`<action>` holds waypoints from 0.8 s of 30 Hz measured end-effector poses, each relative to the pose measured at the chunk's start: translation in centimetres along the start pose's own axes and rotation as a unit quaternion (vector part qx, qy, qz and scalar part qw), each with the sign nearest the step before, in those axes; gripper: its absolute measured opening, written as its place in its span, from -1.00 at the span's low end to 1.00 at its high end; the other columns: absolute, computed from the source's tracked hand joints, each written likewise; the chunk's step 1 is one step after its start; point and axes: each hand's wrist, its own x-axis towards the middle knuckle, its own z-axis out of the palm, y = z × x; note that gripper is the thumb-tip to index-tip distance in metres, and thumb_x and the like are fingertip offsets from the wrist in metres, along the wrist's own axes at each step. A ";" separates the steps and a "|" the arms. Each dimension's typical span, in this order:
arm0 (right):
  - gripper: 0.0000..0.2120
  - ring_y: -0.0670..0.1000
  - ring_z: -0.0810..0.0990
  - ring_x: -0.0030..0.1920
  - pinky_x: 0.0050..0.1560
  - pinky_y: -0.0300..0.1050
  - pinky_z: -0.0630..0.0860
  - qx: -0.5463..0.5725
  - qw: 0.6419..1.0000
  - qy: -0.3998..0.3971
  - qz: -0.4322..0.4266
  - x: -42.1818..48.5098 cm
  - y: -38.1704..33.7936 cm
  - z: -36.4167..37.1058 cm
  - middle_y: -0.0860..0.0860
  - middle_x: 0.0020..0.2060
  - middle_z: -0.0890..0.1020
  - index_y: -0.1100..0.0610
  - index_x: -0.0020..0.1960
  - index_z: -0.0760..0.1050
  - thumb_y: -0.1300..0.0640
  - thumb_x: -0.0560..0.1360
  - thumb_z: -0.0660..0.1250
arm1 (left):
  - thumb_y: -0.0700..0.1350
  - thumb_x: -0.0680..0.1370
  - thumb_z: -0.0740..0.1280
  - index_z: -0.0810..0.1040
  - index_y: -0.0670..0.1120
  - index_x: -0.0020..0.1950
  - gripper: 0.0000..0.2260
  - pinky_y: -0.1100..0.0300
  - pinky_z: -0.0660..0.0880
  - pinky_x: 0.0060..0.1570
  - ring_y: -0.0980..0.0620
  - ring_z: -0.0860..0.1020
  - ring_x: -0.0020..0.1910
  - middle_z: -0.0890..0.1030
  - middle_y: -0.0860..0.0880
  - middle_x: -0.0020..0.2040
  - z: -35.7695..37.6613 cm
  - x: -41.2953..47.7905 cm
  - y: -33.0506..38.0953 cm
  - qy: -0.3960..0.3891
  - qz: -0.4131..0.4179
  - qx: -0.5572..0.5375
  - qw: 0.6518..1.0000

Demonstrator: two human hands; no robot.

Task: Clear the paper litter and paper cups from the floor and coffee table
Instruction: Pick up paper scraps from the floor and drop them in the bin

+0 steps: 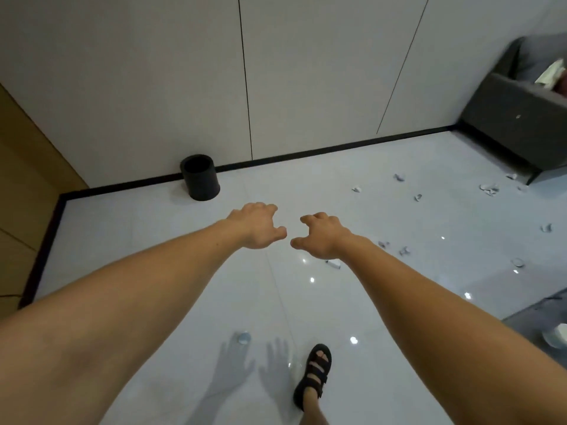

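Both arms are being held out over the tiled floor, nothing yet being carried.

The left hand [256, 225] and right hand [322, 236] are being kept empty, fingers loosely curled and slightly apart, pinching nothing. Paper scraps [489, 189] are lying scattered across the floor [122, 240] toward the grey sofa [509, 124]; one scrap [333, 264] is lying just under the right wrist, and a paper cup [244, 337] near the sandalled foot [314, 372]. The black bin [201, 177] is standing open against the wall. Nearest pieces are probably best gathered first, several per handful, before the bin is approached. The coffee table cannot be made out.
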 end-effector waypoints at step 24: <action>-0.38 0.15 0.34 0.37 0.23 0.06 0.41 0.056 0.960 -0.275 -0.013 36.5 3.8 40.7 0.07 0.43 0.32 0.03 0.53 0.18 -0.09 0.54 0.25 | 0.17 0.58 0.14 0.11 -0.05 0.55 -0.40 0.04 0.16 0.41 -0.04 0.14 0.50 0.20 -0.03 0.53 41.8 24.8 -21.0 -0.213 -0.158 -0.162 0.951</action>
